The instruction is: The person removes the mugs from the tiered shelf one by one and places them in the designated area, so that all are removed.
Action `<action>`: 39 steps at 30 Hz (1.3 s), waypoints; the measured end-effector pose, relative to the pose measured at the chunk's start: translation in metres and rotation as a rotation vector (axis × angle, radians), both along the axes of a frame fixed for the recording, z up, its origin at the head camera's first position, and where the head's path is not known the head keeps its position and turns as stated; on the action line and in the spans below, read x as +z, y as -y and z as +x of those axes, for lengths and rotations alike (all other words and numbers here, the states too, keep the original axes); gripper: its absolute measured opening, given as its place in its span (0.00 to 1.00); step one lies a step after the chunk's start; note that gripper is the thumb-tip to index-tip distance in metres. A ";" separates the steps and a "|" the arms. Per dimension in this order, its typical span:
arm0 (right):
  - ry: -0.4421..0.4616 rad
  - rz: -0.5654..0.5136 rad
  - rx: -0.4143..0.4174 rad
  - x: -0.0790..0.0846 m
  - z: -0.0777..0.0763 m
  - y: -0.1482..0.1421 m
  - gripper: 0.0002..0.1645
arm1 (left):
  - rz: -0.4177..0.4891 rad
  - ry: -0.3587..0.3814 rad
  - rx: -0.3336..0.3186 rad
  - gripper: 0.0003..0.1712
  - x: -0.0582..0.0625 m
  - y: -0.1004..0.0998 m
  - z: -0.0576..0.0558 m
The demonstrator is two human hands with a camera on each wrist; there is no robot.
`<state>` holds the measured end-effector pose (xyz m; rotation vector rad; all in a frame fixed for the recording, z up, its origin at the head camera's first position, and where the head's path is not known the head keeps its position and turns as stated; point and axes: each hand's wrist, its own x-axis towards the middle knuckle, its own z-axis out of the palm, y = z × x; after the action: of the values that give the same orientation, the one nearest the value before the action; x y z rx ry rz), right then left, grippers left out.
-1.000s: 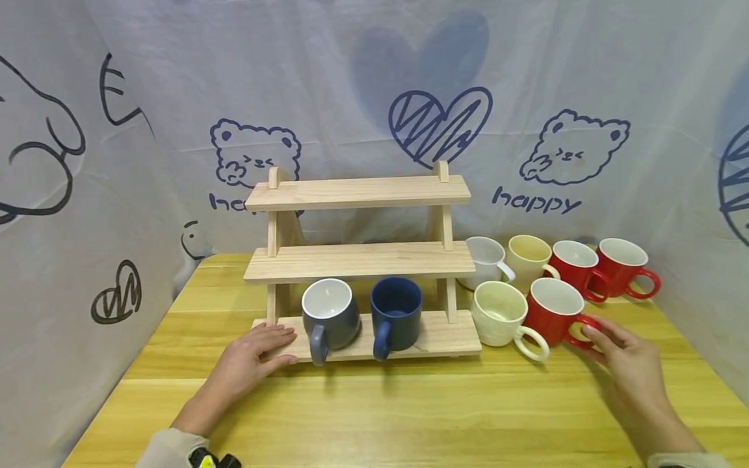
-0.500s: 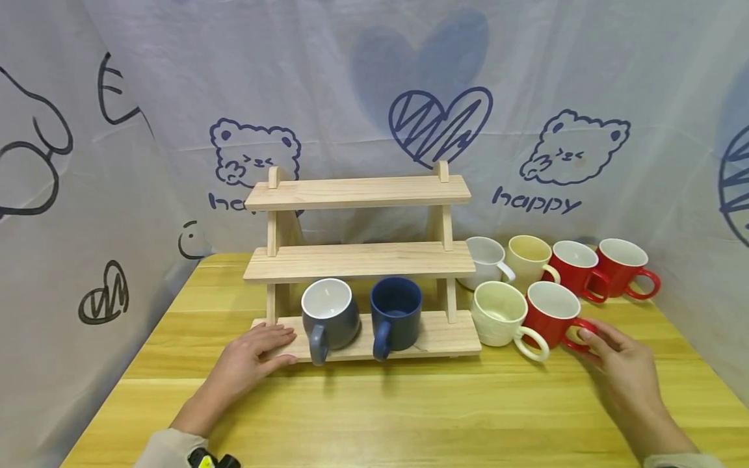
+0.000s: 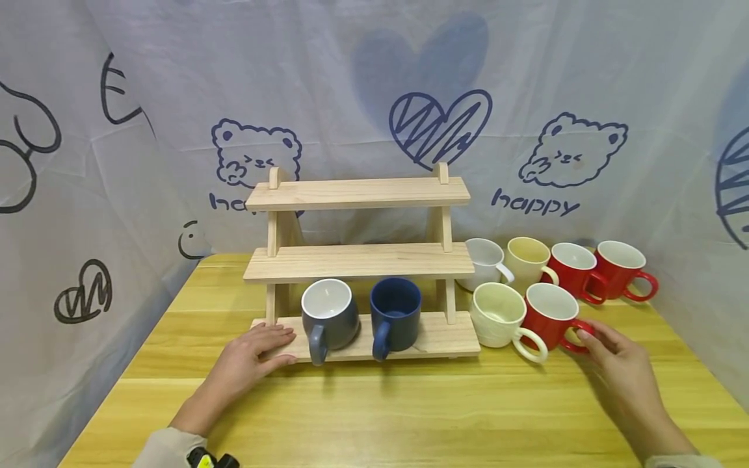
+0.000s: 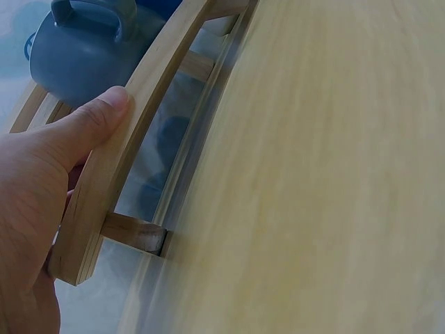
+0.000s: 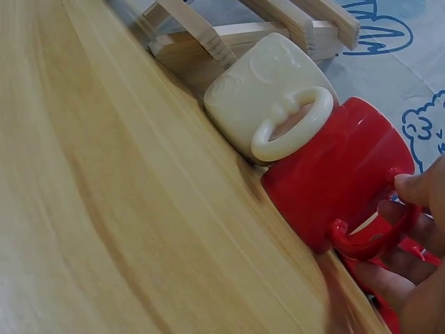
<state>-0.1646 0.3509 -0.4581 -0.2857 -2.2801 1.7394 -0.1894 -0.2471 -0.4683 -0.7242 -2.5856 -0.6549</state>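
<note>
My left hand (image 3: 251, 361) holds the left end of the bottom board of a wooden three-tier shelf (image 3: 363, 261). In the left wrist view its thumb (image 4: 104, 115) lies across the board, other fingers partly hidden. My right hand (image 3: 623, 370) pinches the handle of a red mug (image 3: 541, 325) with a white inside. That mug (image 5: 341, 170) stands upright close beside a cream mug (image 3: 497, 318) with a ring handle. On the bottom board stand a grey-blue mug (image 3: 336, 325) and a dark blue mug (image 3: 404, 328), both handles facing front.
Behind the front pair of mugs, a white mug (image 3: 484, 266), a pale yellow mug (image 3: 523, 263) and two further red mugs stand in a row by the curtain (image 3: 351, 78). The wooden table (image 3: 374, 416) stretches in front of the shelf.
My right hand has shifted slightly left with the red mug, which has moved a little toward the cream mug and the front. The left hand keeps its place on the shelf.
</note>
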 end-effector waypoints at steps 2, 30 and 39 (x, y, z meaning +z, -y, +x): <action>0.021 0.129 -0.024 0.001 0.000 0.001 0.37 | 0.002 -0.003 0.000 0.25 0.000 0.000 0.000; -0.421 0.684 -0.080 0.024 0.004 0.020 0.18 | 0.012 0.032 0.007 0.25 0.002 -0.001 0.001; -0.595 0.777 0.068 0.037 0.000 0.043 0.23 | 0.001 0.055 0.015 0.26 0.004 -0.002 0.002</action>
<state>-0.1646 0.3084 -0.4214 0.4086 -2.2769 0.6912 -0.1874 -0.2454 -0.4647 -0.6945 -2.6375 -0.6804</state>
